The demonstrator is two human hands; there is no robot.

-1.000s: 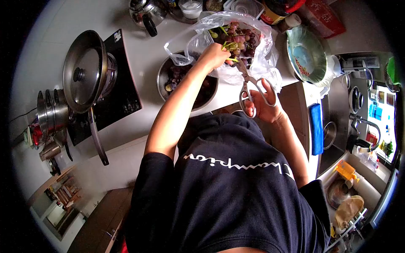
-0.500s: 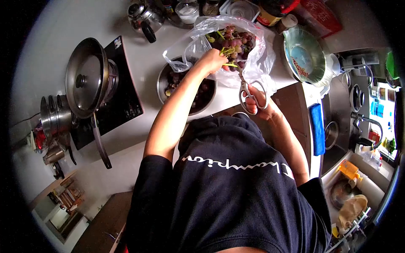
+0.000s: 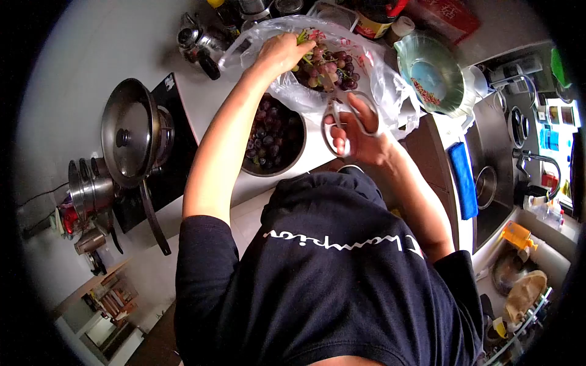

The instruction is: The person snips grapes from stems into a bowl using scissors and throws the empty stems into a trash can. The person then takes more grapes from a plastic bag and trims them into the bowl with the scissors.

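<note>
My left hand [image 3: 282, 53] is closed on the green stem [image 3: 303, 40] of a bunch of grapes [image 3: 336, 66], over the left side of a clear plastic bag [image 3: 390, 82]. The bunch, reddish to dark purple, lies in the opened bag. In my right hand [image 3: 360, 135] is a pair of scissors [image 3: 332, 110], fingers through the grey-white handles. Its blades point up toward the grapes, at the bag's near edge; whether they touch a stem I cannot tell. Below my left wrist, a metal pot [image 3: 303, 149] holds loose dark grapes [image 3: 271, 137], partly hidden by my forearm.
At left, a lidded frying pan [image 3: 129, 131] sits over a black cooktop [image 3: 174, 161]. A kettle [image 3: 198, 43] and jars line the back. Right of the bag stands a greenish bowl [image 3: 452, 76] holding small reddish bits, then a sink [image 3: 494, 152] and a blue cloth [image 3: 462, 180].
My left hand has moved left and away from me, still on the stem. My right hand has shifted left with the scissors, whose handles have spread. More of the pot's grapes shows.
</note>
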